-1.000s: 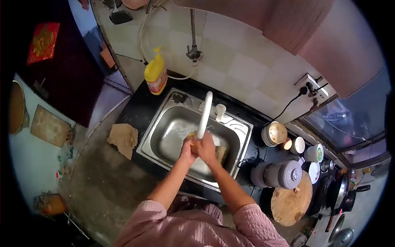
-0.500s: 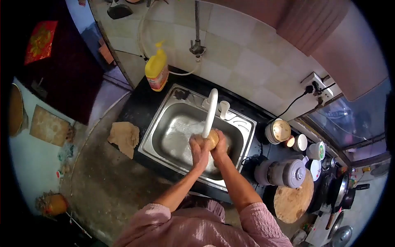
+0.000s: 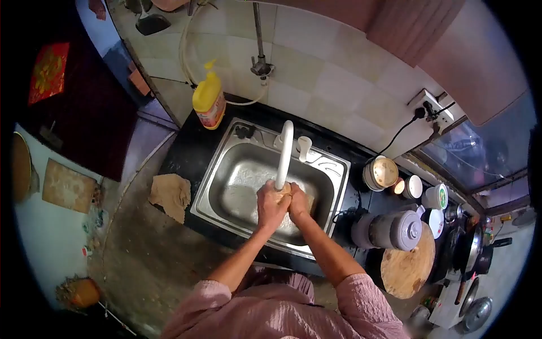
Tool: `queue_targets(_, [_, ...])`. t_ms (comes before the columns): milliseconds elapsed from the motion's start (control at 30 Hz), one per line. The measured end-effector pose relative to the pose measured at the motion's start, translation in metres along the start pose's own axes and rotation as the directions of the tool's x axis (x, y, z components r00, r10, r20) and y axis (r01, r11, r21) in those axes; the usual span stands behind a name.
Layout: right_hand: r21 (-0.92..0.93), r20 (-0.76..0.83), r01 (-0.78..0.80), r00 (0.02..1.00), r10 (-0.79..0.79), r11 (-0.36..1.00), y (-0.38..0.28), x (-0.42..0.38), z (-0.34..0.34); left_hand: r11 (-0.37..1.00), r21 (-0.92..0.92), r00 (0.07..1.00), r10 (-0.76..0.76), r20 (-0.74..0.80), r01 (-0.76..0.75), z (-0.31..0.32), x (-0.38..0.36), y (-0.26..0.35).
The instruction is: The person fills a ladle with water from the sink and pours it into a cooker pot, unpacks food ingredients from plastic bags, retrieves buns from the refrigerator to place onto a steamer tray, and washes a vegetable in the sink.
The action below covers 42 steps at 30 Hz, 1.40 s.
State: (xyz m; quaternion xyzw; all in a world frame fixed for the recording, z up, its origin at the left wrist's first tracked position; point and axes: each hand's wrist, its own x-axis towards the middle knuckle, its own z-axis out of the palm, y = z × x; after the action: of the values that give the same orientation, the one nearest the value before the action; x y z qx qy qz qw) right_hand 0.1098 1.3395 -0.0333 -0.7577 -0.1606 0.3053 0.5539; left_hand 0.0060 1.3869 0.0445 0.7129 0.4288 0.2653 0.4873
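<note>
Under the mouth of the white faucet (image 3: 286,150), both of my hands are closed round a tan, rounded thing (image 3: 287,188) that is mostly covered by the fingers; its exact kind does not show. My left hand (image 3: 271,205) grips it from the left, and my right hand (image 3: 299,203) presses in from the right, the two hands touching. They are over the steel sink (image 3: 217,189), where water wets the basin floor. The white faucet handle (image 3: 304,145) stands just behind.
A yellow pump bottle (image 3: 209,103) stands behind the sink's left corner. A brown cloth (image 3: 170,196) lies over the counter's left edge. To the right are stacked bowls (image 3: 381,173), a lidded grey appliance (image 3: 395,230), a round wooden board (image 3: 411,271) and a black-handled pan (image 3: 475,248).
My hands have turned and closed further over the tan thing, hiding more of it. My right hand has come lower across its front. The camera view has shifted slightly.
</note>
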Motion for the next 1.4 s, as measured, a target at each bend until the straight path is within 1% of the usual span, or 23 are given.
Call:
queue_targets(33, [0.002,-0.009,-0.039,0.999,0.039,0.999,-0.014,-0.012,0.002,0.985,0.111,0.991,0.132,-0.009,-0.131,-0.002,0.001,0.005])
queue_targets(100, [0.004,-0.025,-0.110,0.994,0.110,0.994,-0.043,-0.036,0.006,0.987,0.158,0.998,-0.048,0.046,0.040,0.005,0.018,-0.016])
queue_targets(133, [-0.024,-0.004,0.083,0.997,-0.083,0.996,-0.055,-0.048,0.007,0.957,0.276,0.988,-0.119,0.096,0.089,0.007,0.032,-0.026])
queue_targets(200, [-0.215,-0.013,0.309,0.948,-0.319,0.926,-0.047,-0.053,0.008,0.810,-0.149,0.818,-0.533,0.215,0.567,0.004,0.046,-0.049])
queue_targets(267, [-0.297,0.002,0.419,0.899,-0.438,0.858,-0.038,-0.046,0.004,0.895,-0.129,0.902,-0.414,0.124,0.428,0.022,0.036,-0.065])
queue_targets(333, [0.010,-0.013,0.160,0.987,-0.160,0.987,-0.042,-0.029,-0.004,0.846,-0.351,0.916,-0.362,0.174,0.401,0.019,0.024,-0.043])
queue_targets(433, [0.286,0.000,-0.037,0.999,0.039,0.958,-0.009,-0.002,-0.007,0.969,-0.248,1.000,-0.013,0.013,0.016,0.013,-0.001,-0.019])
queue_targets(467, [0.331,0.001,-0.089,0.996,0.093,0.940,-0.003,-0.003,-0.003,0.989,-0.061,0.991,0.134,-0.004,-0.134,0.017,-0.003,-0.034])
queue_targets(500, [0.372,0.006,-0.142,0.989,0.151,0.917,0.000,-0.006,0.000,0.983,-0.148,0.992,0.118,0.038,-0.111,0.011,0.001,-0.035])
queue_targets(600, [-0.038,-0.081,0.191,0.978,-0.193,0.981,-0.044,-0.034,0.017,0.939,-0.342,0.997,-0.003,0.080,0.030,-0.008,0.011,-0.026])
queue_targets(700, [-0.211,0.103,0.443,0.897,-0.431,0.871,-0.065,-0.042,0.014,0.402,-0.722,0.806,-0.459,0.374,0.564,-0.010,0.033,-0.042])
queue_targets(767, [-0.290,0.270,0.489,0.866,-0.420,0.823,-0.083,-0.040,0.004,0.195,-0.671,0.679,-0.422,0.601,0.716,-0.001,0.036,-0.076])
queue_targets(833, [-0.204,0.318,0.446,0.872,-0.372,0.871,-0.084,-0.030,0.000,0.051,-0.572,0.547,-0.373,0.749,0.818,-0.024,0.019,-0.029])
queue_targets(867, [-0.122,0.308,0.376,0.894,-0.325,0.918,-0.072,-0.022,0.002,0.043,-0.601,0.553,-0.448,0.702,0.798,-0.012,0.020,-0.048])
queue_targets(967, [0.304,0.238,0.073,0.960,-0.149,0.950,-0.030,0.012,0.007,0.354,-0.634,0.724,-0.398,0.564,0.688,-0.010,0.013,-0.039])
queue_targets(1000, [0.085,0.211,0.205,0.953,-0.219,0.975,-0.007,0.024,0.006,0.370,-0.672,0.767,-0.312,0.561,0.642,-0.011,0.011,-0.042])
queue_targets(1100, [0.001,0.201,0.210,0.958,-0.206,0.978,-0.032,0.011,0.005,0.209,-0.763,0.789,-0.227,0.570,0.612,0.000,0.016,-0.052])
queue_targets(1167, [-0.387,0.210,0.399,0.916,-0.342,0.831,-0.053,0.003,0.003,0.129,-0.677,0.675,-0.334,0.658,0.725,0.001,0.017,-0.046])
queue_targets(1200, [-0.380,0.226,0.407,0.912,-0.343,0.830,-0.067,-0.006,0.000,0.096,-0.602,0.583,-0.405,0.704,0.793,-0.005,0.015,-0.028])
queue_targets(1233, [-0.374,0.243,0.418,0.906,-0.347,0.828,-0.075,-0.006,-0.004,0.122,-0.618,0.616,-0.352,0.705,0.777,-0.003,0.015,-0.028])
queue_targets(1300, [-0.580,0.293,0.648,0.731,-0.616,0.493,-0.085,0.002,-0.017,0.231,-0.599,0.622,-0.499,0.604,0.767,-0.004,0.012,-0.014])
queue_targets(1367, [-0.687,0.215,0.595,0.714,-0.666,0.416,-0.088,0.006,-0.022,0.529,-0.541,0.736,-0.613,0.288,0.653,-0.010,0.009,-0.001])
queue_targets(1400, [-0.749,0.200,0.542,0.734,-0.650,0.382,-0.085,0.011,-0.025,0.741,-0.436,0.854,-0.494,0.161,0.511,0.001,0.016,-0.028])
